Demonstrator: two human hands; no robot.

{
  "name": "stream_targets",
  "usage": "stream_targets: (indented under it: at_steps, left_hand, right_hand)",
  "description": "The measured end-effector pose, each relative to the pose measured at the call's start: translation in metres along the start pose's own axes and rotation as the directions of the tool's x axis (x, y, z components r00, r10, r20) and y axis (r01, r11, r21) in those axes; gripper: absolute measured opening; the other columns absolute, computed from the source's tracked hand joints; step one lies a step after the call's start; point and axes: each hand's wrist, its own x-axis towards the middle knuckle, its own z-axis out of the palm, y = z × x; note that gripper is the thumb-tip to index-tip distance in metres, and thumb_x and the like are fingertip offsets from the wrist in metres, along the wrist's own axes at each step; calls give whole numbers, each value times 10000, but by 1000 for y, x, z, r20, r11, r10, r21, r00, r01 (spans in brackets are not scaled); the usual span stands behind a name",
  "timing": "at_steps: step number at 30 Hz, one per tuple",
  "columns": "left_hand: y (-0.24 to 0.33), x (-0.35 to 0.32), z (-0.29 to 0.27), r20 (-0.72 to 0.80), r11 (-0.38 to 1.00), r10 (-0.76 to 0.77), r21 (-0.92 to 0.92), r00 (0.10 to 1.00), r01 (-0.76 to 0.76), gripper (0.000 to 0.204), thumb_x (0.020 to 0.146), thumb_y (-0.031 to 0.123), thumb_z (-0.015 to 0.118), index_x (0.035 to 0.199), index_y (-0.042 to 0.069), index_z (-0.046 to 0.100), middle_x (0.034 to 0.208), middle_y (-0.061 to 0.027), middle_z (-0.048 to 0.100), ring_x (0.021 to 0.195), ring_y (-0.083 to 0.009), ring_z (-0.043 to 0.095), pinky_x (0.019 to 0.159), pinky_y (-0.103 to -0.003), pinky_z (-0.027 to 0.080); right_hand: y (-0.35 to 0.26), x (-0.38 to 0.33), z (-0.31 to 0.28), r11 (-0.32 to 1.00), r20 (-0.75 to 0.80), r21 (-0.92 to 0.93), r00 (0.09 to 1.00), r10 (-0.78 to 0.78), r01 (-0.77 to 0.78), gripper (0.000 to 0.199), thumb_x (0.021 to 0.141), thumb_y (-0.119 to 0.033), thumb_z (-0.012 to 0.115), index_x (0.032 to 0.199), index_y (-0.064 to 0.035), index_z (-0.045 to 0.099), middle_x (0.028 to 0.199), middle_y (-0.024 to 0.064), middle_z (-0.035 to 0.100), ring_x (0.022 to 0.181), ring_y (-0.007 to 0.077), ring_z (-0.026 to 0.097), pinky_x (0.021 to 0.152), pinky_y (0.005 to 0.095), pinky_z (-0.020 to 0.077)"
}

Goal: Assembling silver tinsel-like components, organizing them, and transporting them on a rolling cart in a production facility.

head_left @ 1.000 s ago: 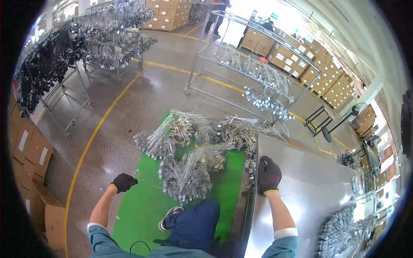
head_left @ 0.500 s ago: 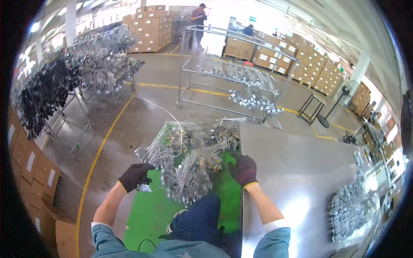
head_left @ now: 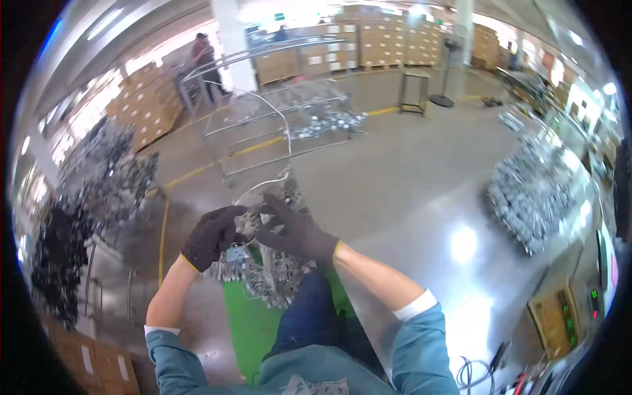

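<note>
My left hand (head_left: pixel 214 238), in a dark glove with a yellow cuff edge, is closed around a white cable (head_left: pixel 288 135) that arcs up and away beyond my hands. A small silver connector (head_left: pixel 235 253) hangs just under its fingers. My right hand (head_left: pixel 296 232), gloved alike, reaches in from the right close to the left fingertips, with a gap between its thumb and fingers. Under both hands lies a pile of bundled cables (head_left: pixel 280 280) with silver ends, partly hidden by the gloves. It rests on a green surface (head_left: pixel 247 322) beside my knee.
A shiny metal tabletop (head_left: pixel 395 217) spreads to the right, bearing a large heap of cables (head_left: pixel 530 197). Racks hung with cables (head_left: pixel 108 171) stand at left, a metal rack (head_left: pixel 263 112) ahead. Stacked cartons (head_left: pixel 382 39), a stool (head_left: pixel 413 92) and a person (head_left: pixel 205 62) are farther off.
My hands have come together over the pile, the right one moving left from the metal table's edge. The cable's free end has swung upward. The whole view has turned right.
</note>
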Motion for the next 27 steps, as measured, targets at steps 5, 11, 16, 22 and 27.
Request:
stream_targets:
  at_steps: [5,11,16,22,27]
  left_hand:
    - [73,41,40,90,957,-127,-249,988,146,382,1096,266,553,1344,13,696,651,63,406,550,-57,411,735,-335,594]
    - [131,61,98,218,930,-8,-358,976,87,349,1117,272,537,1290,12,690,761,27,527,627,-86,497,811,-326,589]
    - [176,94,138,343,837,127,-540,931,84,194,1097,190,582,1167,40,683,989,-58,680,888,-204,706,883,-405,617]
    - [190,134,167,535,832,189,-533,824,155,247,1104,181,562,1265,20,659,1123,-107,732,979,-275,745,965,-424,610]
    - [203,146,194,683,788,220,-545,696,286,519,1123,179,549,1593,-21,460,1429,-193,674,1271,-315,697,1139,-441,552]
  right_hand:
    - [-35,-1,-54,1000,-242,12,970,-3,6,1093,965,-570,775,1697,-5,191,1504,256,594,1264,320,687,1022,443,579]
    - [-93,-19,-113,980,-359,-191,925,-126,59,866,1035,-463,734,1668,-46,316,1300,143,722,1133,217,728,934,374,596]
    - [-134,-30,-137,934,-501,291,865,-37,209,534,1122,-394,605,1525,-46,559,1111,40,760,883,81,657,752,275,542]
    - [-145,-56,-188,986,-615,113,788,-30,126,427,1121,-397,579,1317,-43,717,1042,30,748,878,89,650,777,285,545]
    - [-141,-90,-217,1000,-712,-3,702,4,-9,413,1096,-390,608,1246,-32,749,948,50,748,822,110,657,748,298,541]
